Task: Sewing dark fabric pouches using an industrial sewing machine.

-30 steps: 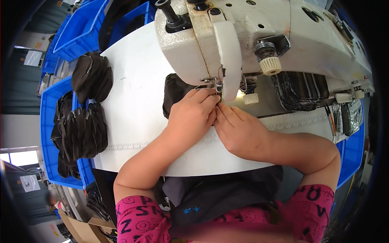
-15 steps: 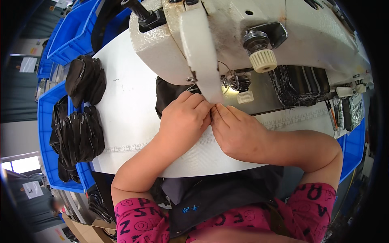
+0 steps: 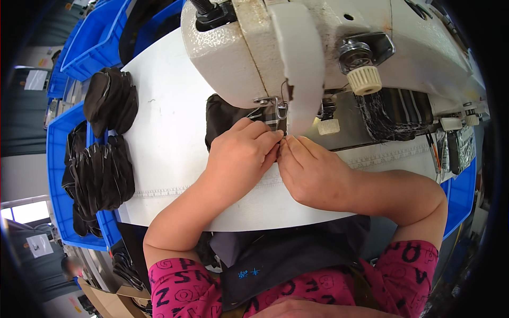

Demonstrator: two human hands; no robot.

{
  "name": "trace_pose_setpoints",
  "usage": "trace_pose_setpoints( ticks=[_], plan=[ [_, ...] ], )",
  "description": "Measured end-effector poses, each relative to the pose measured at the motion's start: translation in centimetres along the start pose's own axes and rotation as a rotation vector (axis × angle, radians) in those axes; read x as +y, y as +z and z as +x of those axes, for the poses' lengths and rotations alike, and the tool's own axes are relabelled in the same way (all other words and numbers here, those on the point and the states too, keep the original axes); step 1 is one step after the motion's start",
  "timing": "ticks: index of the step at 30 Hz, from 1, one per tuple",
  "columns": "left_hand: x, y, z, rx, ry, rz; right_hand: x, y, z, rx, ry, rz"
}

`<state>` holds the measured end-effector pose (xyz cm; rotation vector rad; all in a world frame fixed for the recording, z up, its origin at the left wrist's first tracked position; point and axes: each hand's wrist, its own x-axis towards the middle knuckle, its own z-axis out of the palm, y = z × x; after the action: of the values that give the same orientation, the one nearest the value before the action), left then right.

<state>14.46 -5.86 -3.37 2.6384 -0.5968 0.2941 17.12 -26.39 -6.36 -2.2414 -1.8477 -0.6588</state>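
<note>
A dark fabric piece (image 3: 218,117) with a metal zipper (image 3: 254,112) lies beneath the head of a white sewing machine (image 3: 225,69). At its near edge, just in front of the needle area, my left hand (image 3: 239,153) is closed in a pinch on the fabric. My right hand (image 3: 314,170) pinches the same edge, its fingertips almost touching the left ones. Both hands hide much of the near part of the cloth. A white curved guard (image 3: 302,63) on the machine hangs just beyond my fingers.
Stacked dark fabric pouches (image 3: 108,100) sit at the white table's (image 3: 164,90) left edge, with more (image 3: 103,175) over a blue bin (image 3: 55,175). Right of the needle lies a pile of frayed striped fabric pieces (image 3: 395,114). A printed ruler strip (image 3: 392,153) crosses the tabletop.
The machine head and its white guard appear farther right in the picture, uncovering the presser area and zipper end. Both hands stay nearly in place, still pinching the fabric.
</note>
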Motion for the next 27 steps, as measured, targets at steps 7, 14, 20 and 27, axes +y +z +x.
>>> trace_pose_setpoints(
  ticks=[7,14,20,27],
  plan=[
    [-0.2,0.1,-0.1,-0.011,0.026,0.023,-0.2,0.0,-0.1,-0.01,0.012,-0.015],
    [-0.4,-1.3,0.3,-0.143,-0.166,-0.186,0.0,0.3,-0.1,0.043,0.028,0.003],
    [-0.7,-3.3,-0.1,-0.22,-0.134,-0.162,0.7,0.1,0.2,0.009,0.092,0.152],
    [-1.9,-4.9,-0.2,-0.319,0.043,-0.183,1.2,0.5,0.5,-0.017,0.165,0.105]
  ],
)
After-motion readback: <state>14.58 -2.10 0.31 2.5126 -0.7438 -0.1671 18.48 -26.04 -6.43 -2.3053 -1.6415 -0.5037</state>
